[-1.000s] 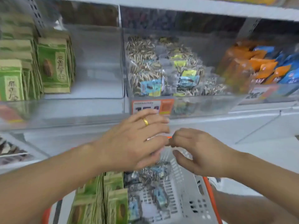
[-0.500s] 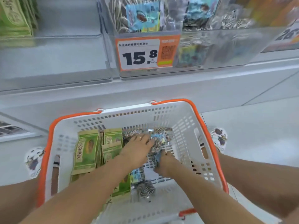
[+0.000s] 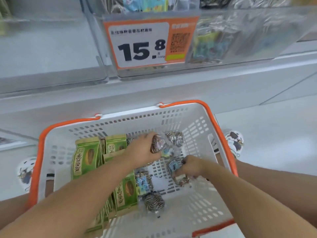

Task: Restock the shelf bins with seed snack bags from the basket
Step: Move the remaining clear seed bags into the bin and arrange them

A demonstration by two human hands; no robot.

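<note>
A white basket with an orange rim point(image 3: 197, 127) sits below me, against the shelf base. Green seed bags point(image 3: 86, 157) stand along its left side, and clear bags of striped sunflower seeds point(image 3: 152, 201) lie in the middle. My left hand point(image 3: 143, 148) is deep in the basket and grips a clear seed bag point(image 3: 158, 145) at the far side. My right hand point(image 3: 189, 166) grips another clear seed bag point(image 3: 174, 166) nearer the right wall. Above, the clear shelf bin point(image 3: 240, 36) holds more such bags behind a 15.8 price tag point(image 3: 145, 43).
An empty-looking clear bin point(image 3: 51, 48) stands left of the tagged one. A white shelf ledge point(image 3: 154, 90) runs just beyond the basket. My patterned shoes point(image 3: 235, 141) flank the basket on the pale floor point(image 3: 274, 134).
A second ago both hands were up at the shelf bin. They dropped into the basket, and now each has closed on a clear seed bag and the hands have spread apart.
</note>
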